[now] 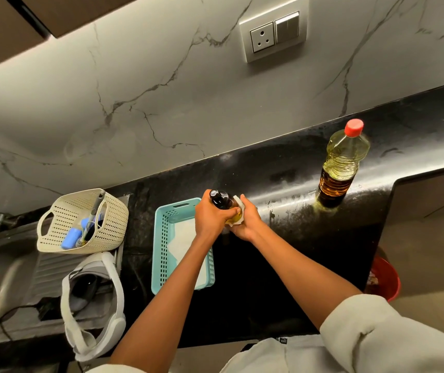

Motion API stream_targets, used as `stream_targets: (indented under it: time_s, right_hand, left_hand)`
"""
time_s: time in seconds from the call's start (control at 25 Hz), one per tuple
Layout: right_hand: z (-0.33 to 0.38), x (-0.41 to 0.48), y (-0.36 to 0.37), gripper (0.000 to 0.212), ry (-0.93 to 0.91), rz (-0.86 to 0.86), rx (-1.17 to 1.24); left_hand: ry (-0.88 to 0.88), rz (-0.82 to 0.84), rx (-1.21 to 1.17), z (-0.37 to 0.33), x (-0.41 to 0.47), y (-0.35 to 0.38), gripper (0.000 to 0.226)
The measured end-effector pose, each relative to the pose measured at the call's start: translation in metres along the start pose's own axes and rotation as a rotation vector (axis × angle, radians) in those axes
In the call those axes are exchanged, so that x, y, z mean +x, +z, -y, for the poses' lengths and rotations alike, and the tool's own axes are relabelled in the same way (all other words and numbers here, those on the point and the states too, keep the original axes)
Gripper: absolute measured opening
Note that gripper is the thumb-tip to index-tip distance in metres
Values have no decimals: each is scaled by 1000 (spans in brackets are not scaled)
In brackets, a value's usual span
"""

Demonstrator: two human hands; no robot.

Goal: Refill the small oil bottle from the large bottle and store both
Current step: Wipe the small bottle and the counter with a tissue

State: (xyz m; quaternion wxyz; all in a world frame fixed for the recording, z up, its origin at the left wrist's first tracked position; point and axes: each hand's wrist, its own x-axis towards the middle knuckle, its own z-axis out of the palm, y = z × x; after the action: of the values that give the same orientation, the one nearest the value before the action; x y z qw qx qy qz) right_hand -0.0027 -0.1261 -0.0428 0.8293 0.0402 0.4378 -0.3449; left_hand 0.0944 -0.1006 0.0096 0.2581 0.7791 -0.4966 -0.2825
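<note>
Our left hand (pixel 211 214) grips the small oil bottle (pixel 224 204); our right hand (pixel 246 220) presses a white cloth (pixel 239 208) against it above the table (pixel 282 238).

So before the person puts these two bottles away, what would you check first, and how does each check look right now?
1. Large bottle capped: ok, red cap is on.
2. Large bottle upright on the counter: ok.
3. Small bottle capped: ok, a dark cap shows on top.
4. Small bottle held firmly: ok, left hand grips it while right hand presses a white cloth against its side.
5. Small bottle wiped free of oil: cannot tell, the hands cover most of it.
6. Counter around the large bottle dry: cannot tell, glare hides the surface.
</note>
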Motion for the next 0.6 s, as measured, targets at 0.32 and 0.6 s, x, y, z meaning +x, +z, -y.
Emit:
stream_targets:
  time_s: [0.32, 0.6]
  right_hand:
    - [1, -7, 20, 60, -39, -113, 6]
    - [8, -4, 18, 40, -246, -239, -232]
  left_hand:
    - [48, -54, 101, -4, -5, 7, 52]
    - [58, 21, 73, -4, 0, 2, 56]
